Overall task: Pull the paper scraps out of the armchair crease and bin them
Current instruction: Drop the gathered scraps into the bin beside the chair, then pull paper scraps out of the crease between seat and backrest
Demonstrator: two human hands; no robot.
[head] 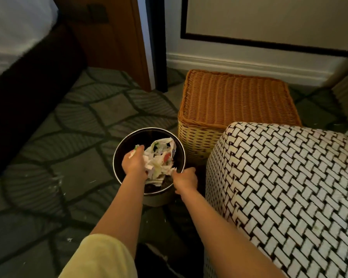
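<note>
- Paper scraps [161, 159], a crumpled printed wad, sit in the mouth of the round bin [117, 157], still partly above the rim, so they are not yet let go.
- Left hand [134, 163] reaches over the bin's left rim, fingers curled round the far side of the wad, probably to push it down.
- Right hand [186, 178] hangs at the bin's near-right rim, fingers drawn together at the wad's near corner. Whether they pinch the paper I cannot tell.
- Bin stands on the patterned carpet [72, 125], just beside the armchair [279, 177] arm and the wicker basket [235, 99], handy for short trips from the crease.
- Crease itself is out of view, so any leftover scraps cannot be judged.
</note>
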